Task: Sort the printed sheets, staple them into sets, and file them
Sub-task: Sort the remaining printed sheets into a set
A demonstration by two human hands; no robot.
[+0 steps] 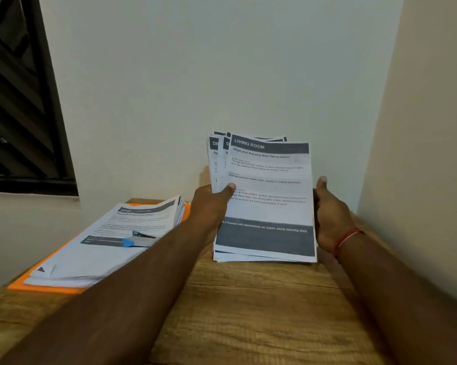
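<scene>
The left hand (pixel 209 204) pinches the left edge of an upright stack of white printed sheets with grey header bands (pixel 269 201). Its thumb presses on the front page and its other fingers are hidden behind. The right hand (pixel 330 214) grips the right edge, thumb raised, fingers curled behind the paper. The stack's bottom edge appears to rest on the brown wooden surface (pixel 248 299), toward its far right corner. Along the left edge, a second pile of printed sheets (pixel 98 248) lies flat on an orange folder (pixel 45 287), with a blue-and-metal stapler (pixel 139 239) on top.
</scene>
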